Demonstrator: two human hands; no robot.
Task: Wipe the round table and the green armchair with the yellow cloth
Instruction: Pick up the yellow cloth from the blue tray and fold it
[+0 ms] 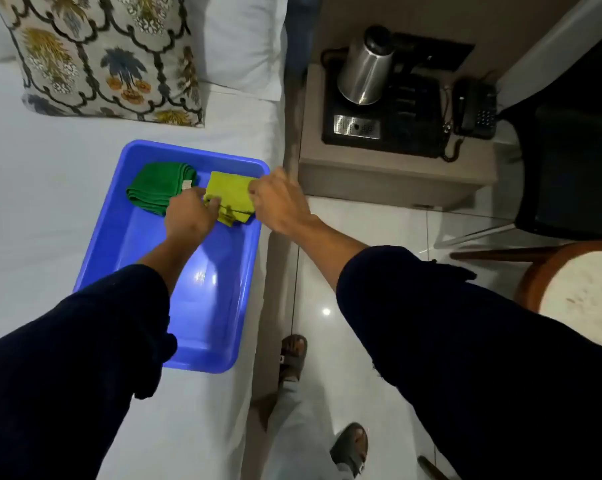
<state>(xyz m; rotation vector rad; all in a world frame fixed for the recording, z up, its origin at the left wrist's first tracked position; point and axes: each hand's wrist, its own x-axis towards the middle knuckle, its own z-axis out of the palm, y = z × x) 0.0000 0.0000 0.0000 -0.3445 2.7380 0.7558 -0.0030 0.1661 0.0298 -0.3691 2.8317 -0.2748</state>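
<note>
A folded yellow cloth (228,194) lies in the far right corner of a blue plastic tub (202,306) on the white bed. My left hand (190,216) pinches the cloth's left edge with its fingertips. On the cloth's right edge rests my right hand (278,202), fingers curled onto it. At the right edge of the view shows part of the round table (579,292), with a pale top and a wooden rim. A dark armchair (576,168) stands beyond it, its colour hard to tell.
A folded green cloth (157,188) lies in the tub left of the yellow one. A patterned cushion (102,57) and white pillow (237,39) sit at the bed's head. The bedside stand (393,178) holds a steel kettle (365,69) and a black phone (474,110). The floor is glossy tile (327,306).
</note>
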